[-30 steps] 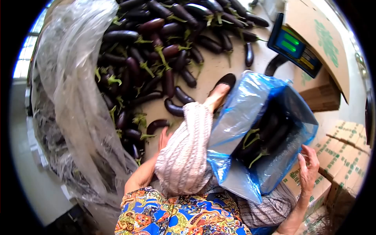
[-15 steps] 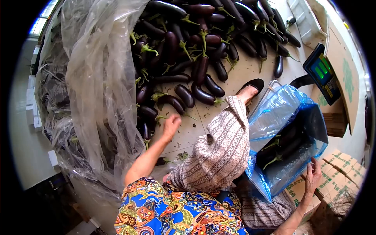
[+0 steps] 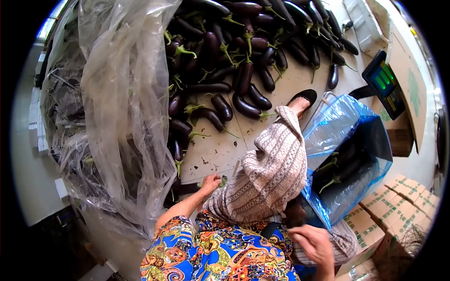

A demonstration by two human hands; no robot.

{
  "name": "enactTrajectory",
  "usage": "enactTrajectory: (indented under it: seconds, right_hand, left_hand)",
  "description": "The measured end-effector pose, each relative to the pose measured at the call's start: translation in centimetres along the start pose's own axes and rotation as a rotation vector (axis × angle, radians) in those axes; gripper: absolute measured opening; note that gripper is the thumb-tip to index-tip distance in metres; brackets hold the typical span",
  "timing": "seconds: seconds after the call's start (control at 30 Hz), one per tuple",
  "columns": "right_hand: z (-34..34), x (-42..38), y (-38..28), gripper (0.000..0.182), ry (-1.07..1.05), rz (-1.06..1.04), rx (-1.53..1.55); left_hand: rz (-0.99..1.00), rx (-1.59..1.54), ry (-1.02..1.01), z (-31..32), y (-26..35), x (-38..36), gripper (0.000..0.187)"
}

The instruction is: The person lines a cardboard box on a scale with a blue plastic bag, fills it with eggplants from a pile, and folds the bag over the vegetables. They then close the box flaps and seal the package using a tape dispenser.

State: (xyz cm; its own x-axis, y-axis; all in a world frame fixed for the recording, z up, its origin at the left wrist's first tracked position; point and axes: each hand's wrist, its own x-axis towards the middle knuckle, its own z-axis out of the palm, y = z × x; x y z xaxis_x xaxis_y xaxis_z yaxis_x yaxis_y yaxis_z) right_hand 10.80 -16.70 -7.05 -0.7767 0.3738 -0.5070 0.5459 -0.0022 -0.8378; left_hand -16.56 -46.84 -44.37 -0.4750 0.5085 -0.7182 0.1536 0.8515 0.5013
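My left hand (image 3: pixel 211 181) is low on the tiled floor beside my knee, fingers curled on the stem end of a single dark eggplant (image 3: pixel 186 188) that lies at the edge of the clear plastic. My right hand (image 3: pixel 313 242) hovers over my lap near the bottom edge, fingers loosely apart and holding nothing, just below the blue plastic bag (image 3: pixel 337 122). That bag stands open to my right with several eggplants (image 3: pixel 338 164) inside. A big pile of eggplants (image 3: pixel 243 51) covers the floor ahead.
A large crumpled clear plastic sheet (image 3: pixel 117 107) lies on the left. A digital scale (image 3: pixel 382 84) with a green display stands at the right, beside cardboard boxes (image 3: pixel 391 206). My patterned trouser knee (image 3: pixel 276 173) and black shoe (image 3: pixel 305 96) are in the middle.
My left hand pulled back from the pile to the lone eggplant near my knee. My right hand left the blue bag's edge and moved in over my lap.
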Motion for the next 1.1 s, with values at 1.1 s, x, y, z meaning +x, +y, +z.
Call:
enactTrajectory:
  seconds: [1.1]
  right_hand:
    - [8.4,15.2,25.7,0.045,0.078,0.181,-0.213]
  left_hand:
    - [0.677,0.392,0.321,-12.9,28.7,22.2,0.021]
